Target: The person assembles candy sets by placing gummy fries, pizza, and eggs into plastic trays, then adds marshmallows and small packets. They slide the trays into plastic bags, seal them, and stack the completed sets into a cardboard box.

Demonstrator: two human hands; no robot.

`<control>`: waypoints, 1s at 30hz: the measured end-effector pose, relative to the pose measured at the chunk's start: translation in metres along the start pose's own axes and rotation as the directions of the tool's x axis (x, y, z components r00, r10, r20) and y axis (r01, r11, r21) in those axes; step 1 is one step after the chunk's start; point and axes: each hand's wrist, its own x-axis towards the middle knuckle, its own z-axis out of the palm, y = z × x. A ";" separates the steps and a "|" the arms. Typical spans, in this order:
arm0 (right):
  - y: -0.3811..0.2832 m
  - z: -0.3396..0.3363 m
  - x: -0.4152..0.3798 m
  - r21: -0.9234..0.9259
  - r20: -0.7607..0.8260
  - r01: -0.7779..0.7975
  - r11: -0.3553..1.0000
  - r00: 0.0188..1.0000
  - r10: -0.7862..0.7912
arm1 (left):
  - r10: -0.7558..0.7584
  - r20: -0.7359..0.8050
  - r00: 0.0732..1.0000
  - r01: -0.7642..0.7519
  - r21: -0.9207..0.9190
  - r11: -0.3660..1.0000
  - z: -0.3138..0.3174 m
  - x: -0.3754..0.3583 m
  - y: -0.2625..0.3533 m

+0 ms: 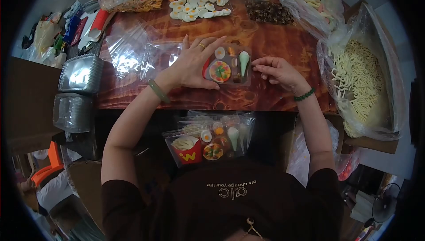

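— Tray (241, 81) first: where is it?

— On the wooden table (283, 42), dead centre, just in front of the person. Its pockets already hold an egg candy (220, 52), a round pizza candy (220, 71) and an ice-cream cone candy (244, 62).

— And the hands?

— Left hand (192, 64) lies flat and open, fingers spread, covering the tray's left part and pinning it down. Right hand (276, 70) sits just beside the tray's right edge, fingers curled in; whether they pinch anything I cannot tell.

— Which step, then?

— Filling, I'd judge, and well along. Finished packs (208, 141) lie in the lap, each with a fries candy (186, 149) that I can't see here, though the left hand may hide it.

— So the next move?

— Probably lifting that palm, then checking for a gap, with the heap of egg candies (199, 7) well apart at the far edge.
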 end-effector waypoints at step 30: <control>-0.019 0.082 -0.003 0.377 0.096 0.072 0.923 0.989 -0.117 | 0.135 -0.050 0.990 -0.139 -0.100 0.985 -0.004 0.010 0.038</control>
